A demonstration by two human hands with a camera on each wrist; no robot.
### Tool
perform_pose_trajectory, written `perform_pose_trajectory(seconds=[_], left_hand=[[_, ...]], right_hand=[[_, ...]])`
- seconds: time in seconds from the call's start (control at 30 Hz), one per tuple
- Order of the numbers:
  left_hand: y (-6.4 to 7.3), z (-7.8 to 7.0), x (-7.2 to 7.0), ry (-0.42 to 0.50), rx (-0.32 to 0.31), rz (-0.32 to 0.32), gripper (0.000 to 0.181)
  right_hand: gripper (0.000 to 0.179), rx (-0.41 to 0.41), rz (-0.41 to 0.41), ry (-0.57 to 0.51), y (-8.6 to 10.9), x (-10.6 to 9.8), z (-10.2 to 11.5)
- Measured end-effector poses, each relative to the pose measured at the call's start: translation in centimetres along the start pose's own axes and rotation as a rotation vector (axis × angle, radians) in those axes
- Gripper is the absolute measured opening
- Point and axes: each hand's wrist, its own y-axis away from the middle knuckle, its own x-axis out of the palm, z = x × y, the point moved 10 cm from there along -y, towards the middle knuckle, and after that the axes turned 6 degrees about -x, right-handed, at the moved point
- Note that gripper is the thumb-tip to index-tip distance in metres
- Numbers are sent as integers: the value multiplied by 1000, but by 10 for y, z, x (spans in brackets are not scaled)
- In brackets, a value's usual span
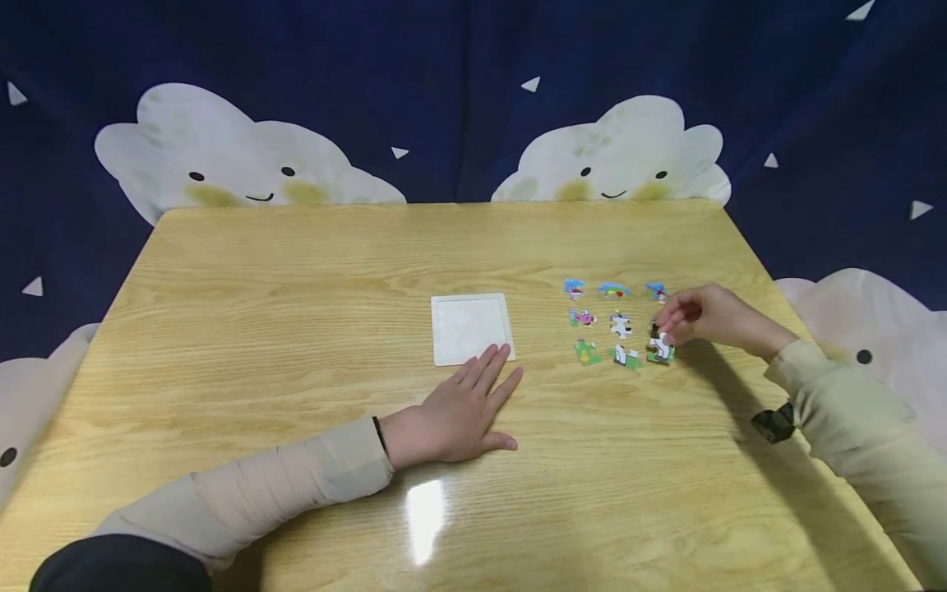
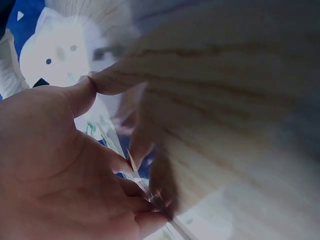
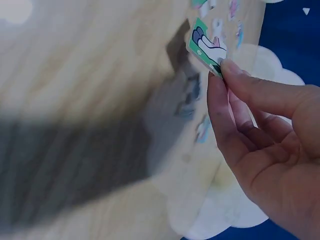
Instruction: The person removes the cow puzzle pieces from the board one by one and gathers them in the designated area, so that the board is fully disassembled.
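A green puzzle piece (image 3: 209, 50) with white legs and dark hooves is pinched between the thumb and forefinger of my right hand (image 1: 703, 316). In the right wrist view it is tilted up off the table. Under and beside that hand are the other jigsaw pieces, set out in loose rows, among them a white piece (image 1: 621, 326), a pink one (image 1: 583, 317) and a green one with yellow (image 1: 588, 352). My left hand (image 1: 462, 411) lies palm down with fingers spread. Its fingertips touch the near edge of a white square puzzle tray (image 1: 436, 333).
A light wooden table (image 1: 296, 288) carries everything. Blue-topped pieces (image 1: 613, 290) form the far row, close to the right hand. Behind the table hangs a dark blue curtain (image 1: 459, 99) with white clouds. A glare spot (image 1: 425, 518) shines near the front.
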Motion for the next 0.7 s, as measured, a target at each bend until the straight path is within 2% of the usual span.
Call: perform_pose_trajectory(seconds=[0.17, 0.43, 0.6, 0.7], left_hand=[[0, 0, 3, 20, -2, 1, 87], [-1, -1, 5, 13, -7, 3, 87], [-1, -2, 5, 16, -3, 2, 87], [-1, -2, 4, 3, -3, -12, 87]], right_hand=[[23, 8, 15, 18, 9, 4, -13], [17, -69, -35, 234, 10, 8, -11], [16, -73, -26, 257, 13, 13, -11], [14, -100, -43, 281, 15, 8, -9]])
